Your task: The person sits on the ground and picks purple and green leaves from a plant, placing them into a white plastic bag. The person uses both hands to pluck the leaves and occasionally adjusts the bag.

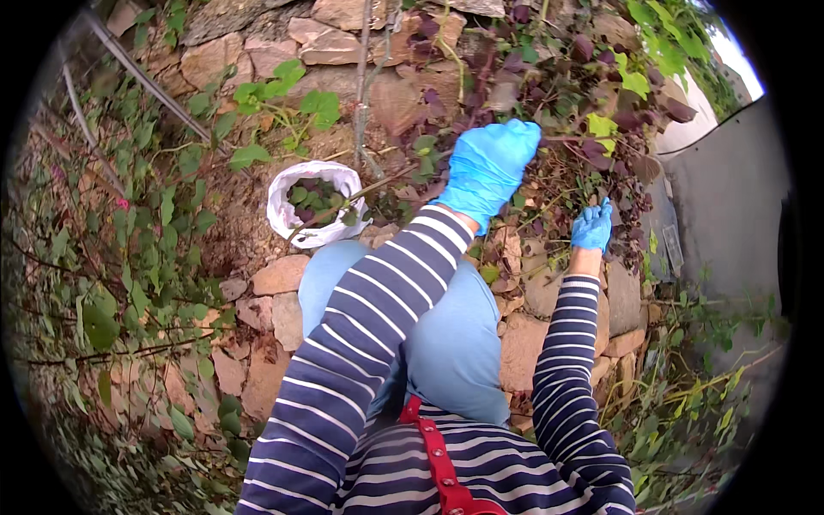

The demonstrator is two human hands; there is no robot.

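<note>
My left hand (492, 168), in a blue disposable glove, is closed in a fist at a thin vine stem (561, 138) among purple-leaved vines (476, 84). What lies inside the fist is hidden. Lower and to the right, my right hand (591, 225), gloved alike, has curled fingers against the dark red foliage (627, 225); I cannot tell whether they grip a stem. A white plastic bag (279, 205) stands with its mouth open left of my left forearm and holds green and purple leaves (312, 203). A thin stem crosses over its rim.
A rough stone wall (209, 61) rises ahead, with thin upright stems (362, 90) and bright green leaves (320, 108) before it. Dense shrubs (138, 244) grow at the left. Stones (280, 275) edge the ground by my knees, and a grey paved surface (727, 193) lies at the right.
</note>
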